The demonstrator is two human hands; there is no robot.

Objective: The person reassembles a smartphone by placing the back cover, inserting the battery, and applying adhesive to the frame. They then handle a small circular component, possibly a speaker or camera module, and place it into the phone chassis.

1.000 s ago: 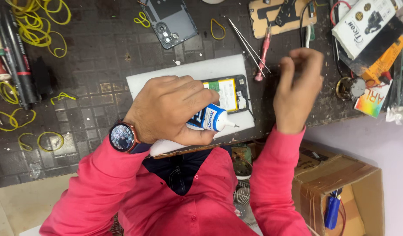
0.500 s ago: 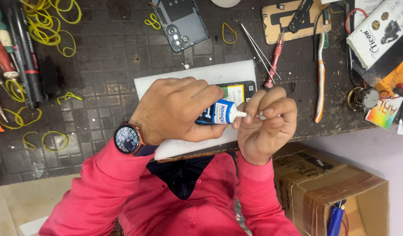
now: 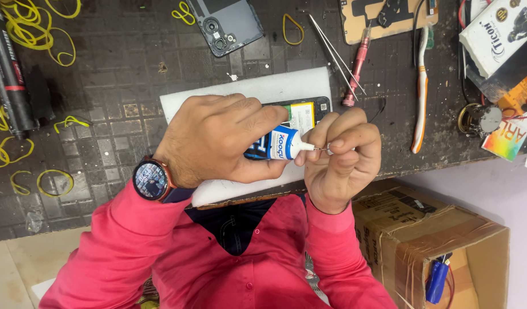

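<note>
The glue tube (image 3: 277, 144) in the left hand (image 3: 217, 140) looks like glossy plastic with a smooth blue and white label, and its fine nozzle tip (image 3: 319, 149), pinched by the right hand (image 3: 340, 157), has a metallic shine. Beneath lie a matt white foam pad (image 3: 246, 91) and a worn, rough, dark tabletop (image 3: 103, 74) strewn with yellow rubber bands (image 3: 54, 182). The sleeves (image 3: 120, 252) are soft pink cloth, the box (image 3: 446, 240) is dull brown cardboard with shiny tape, and the tweezers (image 3: 335, 51) are bright metal.

dark gridded tabletop (image 3: 114, 86) bearing white foam pad (image 3: 246, 91), yellow rubber bands (image 3: 29, 26), phone back cover (image 3: 229, 23), tweezers (image 3: 335, 51), red screwdriver (image 3: 355, 71), toothbrush (image 3: 420, 97).
</note>
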